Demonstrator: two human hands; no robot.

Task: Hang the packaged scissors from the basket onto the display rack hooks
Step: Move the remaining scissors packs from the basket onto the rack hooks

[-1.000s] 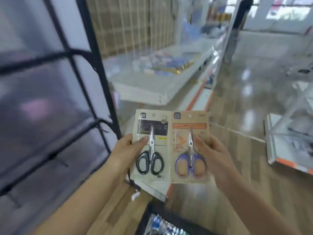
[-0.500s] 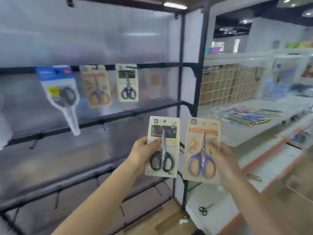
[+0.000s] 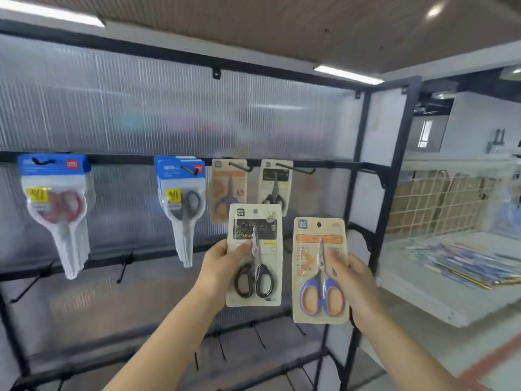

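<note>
A: Bkgd first. Shop interior, black display rack [image 3: 363, 165] w/ ribbed translucent back panel [image 3: 169, 108], ceiling strip lights above, white shelving [image 3: 451, 292] off to the right w/ flat stock on it.

B: What was on the rack?

A: Top rail had two blue-header blister packs, one w/ red handles [image 3: 56, 204], one w/ dark handles [image 3: 183, 201]. Right of those, an orange-label card [image 3: 228, 190] and a black-label card [image 3: 275, 187], each on its own hook. Lower rails showed bare hooks [image 3: 124, 266].

B: And your hands?

A: Left hand [image 3: 222, 269] gripped the black-handled scissors pack [image 3: 255, 255], thumb across the front, fingers behind. Right hand [image 3: 358, 280] gripped the blue-handled scissors pack [image 3: 320, 270] the same way, thumb on the card face. Both cards upright, side by side, not touching, held in front of the rack just below the two matching cards. Basket not in view.

B: Step?

A: Judged it as approach: both packs in hand, neither on a hook yet.

B: Next move needs?

A: Prob. raise one card so its punched hole at top centre lines up w/ a hook tip [image 3: 311, 171], then push it back along the prong. Black-label pack's match hung directly above-right; blue one's match sat above-left, so arms might cross. Doing one at a time looked safer. Hole is small, hook tip angled up, so card has to go on level.
</note>
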